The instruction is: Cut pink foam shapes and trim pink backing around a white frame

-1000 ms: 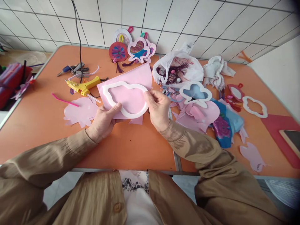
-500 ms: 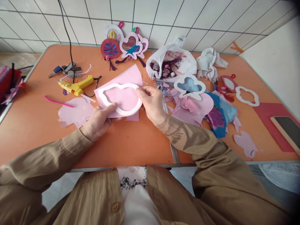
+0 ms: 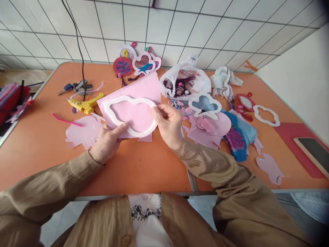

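A white cloud-shaped frame (image 3: 144, 133) lies flat against a sheet of pink paper (image 3: 146, 85), both held up above the orange table. My left hand (image 3: 109, 139) grips them at the lower left, thumb on the frame and fingers behind the paper. At the right edge, my right hand (image 3: 169, 121) pinches the frame between thumb and fingers; whether it also pinches the paper is hard to tell. Pink paper shows through the frame's opening. To the left of my left hand lies a pink paper cut-out (image 3: 83, 130) with a bright pink strip on it.
A yellow glue gun (image 3: 87, 104) and keys (image 3: 77, 86) lie at the left. Finished ornaments (image 3: 123, 66) lean on the tiled wall. A plastic bag (image 3: 202, 80), a white-edged blue piece (image 3: 205, 104), fabric scraps (image 3: 235, 139), another white frame (image 3: 266, 116) and a phone (image 3: 313, 151) are to the right.
The view has tilted up slightly, so the table sits lower in the picture. Both hands keep their hold on the frame and paper, which now face me a little more.
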A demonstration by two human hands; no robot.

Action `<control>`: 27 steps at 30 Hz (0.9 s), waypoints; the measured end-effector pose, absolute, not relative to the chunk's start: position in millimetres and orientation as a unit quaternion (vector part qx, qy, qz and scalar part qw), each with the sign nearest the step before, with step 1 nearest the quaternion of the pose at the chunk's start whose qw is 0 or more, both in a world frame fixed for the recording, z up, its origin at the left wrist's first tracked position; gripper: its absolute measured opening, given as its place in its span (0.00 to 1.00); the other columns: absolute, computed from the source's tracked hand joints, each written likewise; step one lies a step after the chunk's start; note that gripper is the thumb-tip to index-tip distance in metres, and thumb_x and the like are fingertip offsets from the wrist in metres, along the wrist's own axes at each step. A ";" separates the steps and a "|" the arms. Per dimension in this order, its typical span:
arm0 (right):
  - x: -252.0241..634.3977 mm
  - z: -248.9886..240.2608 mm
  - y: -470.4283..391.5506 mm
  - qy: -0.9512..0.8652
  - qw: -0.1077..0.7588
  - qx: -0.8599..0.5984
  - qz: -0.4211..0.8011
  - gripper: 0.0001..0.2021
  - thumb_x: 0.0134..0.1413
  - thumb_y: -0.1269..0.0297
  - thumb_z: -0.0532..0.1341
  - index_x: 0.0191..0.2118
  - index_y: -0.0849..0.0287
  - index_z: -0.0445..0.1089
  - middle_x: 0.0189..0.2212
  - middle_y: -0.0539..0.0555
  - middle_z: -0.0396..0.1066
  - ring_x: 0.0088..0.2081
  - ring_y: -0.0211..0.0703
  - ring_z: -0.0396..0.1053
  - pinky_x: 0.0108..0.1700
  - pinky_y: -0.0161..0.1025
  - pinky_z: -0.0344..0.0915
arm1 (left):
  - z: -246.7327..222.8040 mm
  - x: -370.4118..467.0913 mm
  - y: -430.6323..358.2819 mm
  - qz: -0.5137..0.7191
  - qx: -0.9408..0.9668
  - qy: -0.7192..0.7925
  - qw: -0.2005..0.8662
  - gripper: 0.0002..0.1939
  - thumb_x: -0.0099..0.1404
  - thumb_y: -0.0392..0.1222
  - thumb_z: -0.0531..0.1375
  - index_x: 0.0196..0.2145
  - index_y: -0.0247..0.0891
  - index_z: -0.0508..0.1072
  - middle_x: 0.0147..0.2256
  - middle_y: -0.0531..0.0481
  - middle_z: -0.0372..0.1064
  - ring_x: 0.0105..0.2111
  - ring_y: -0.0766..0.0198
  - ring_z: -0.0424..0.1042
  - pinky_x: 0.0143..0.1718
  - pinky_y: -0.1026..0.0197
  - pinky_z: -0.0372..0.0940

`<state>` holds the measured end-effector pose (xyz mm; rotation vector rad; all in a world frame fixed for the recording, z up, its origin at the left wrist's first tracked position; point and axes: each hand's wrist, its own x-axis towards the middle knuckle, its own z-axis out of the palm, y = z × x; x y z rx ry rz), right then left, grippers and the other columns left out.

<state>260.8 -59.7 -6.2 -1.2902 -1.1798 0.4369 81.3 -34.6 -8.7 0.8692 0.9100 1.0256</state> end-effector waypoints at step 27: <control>262.9 -5.1 -61.5 -0.514 0.625 -0.562 0.170 0.11 0.54 0.58 0.63 0.25 0.58 0.72 0.16 0.45 0.58 0.20 0.33 0.53 0.21 0.33 0.53 | -10.5 68.5 -14.4 0.459 0.355 0.359 0.731 0.19 0.54 0.52 0.71 0.39 0.39 0.79 0.40 0.43 0.82 0.50 0.41 0.78 0.49 0.48 0.76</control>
